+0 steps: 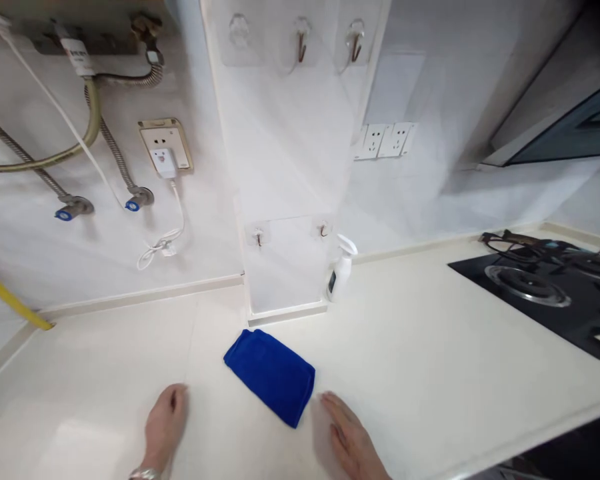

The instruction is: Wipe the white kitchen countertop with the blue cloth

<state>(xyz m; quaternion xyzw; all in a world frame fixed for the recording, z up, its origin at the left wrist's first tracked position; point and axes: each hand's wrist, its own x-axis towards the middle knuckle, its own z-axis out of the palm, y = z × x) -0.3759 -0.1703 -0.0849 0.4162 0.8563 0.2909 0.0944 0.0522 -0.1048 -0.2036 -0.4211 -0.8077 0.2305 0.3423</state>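
Note:
A folded blue cloth (273,375) lies flat on the white countertop (405,347), in front of the wall pillar. To the cloth's left, my left hand (166,421) is loosely curled into a fist above the counter, apart from the cloth. A small dark hollow shows between its thumb and fingers, and nothing is seen in it. My right hand (349,433) is just right of the cloth's near corner, with its fingers stretched out and holding nothing.
A white spray bottle (341,270) stands beside the pillar (290,153), which carries clear hooks. At right is a black gas hob (530,280) below a range hood (555,100). Pipes, valves and a plugged-in charger (164,162) line the left wall; a yellow pipe (15,300) meets the counter.

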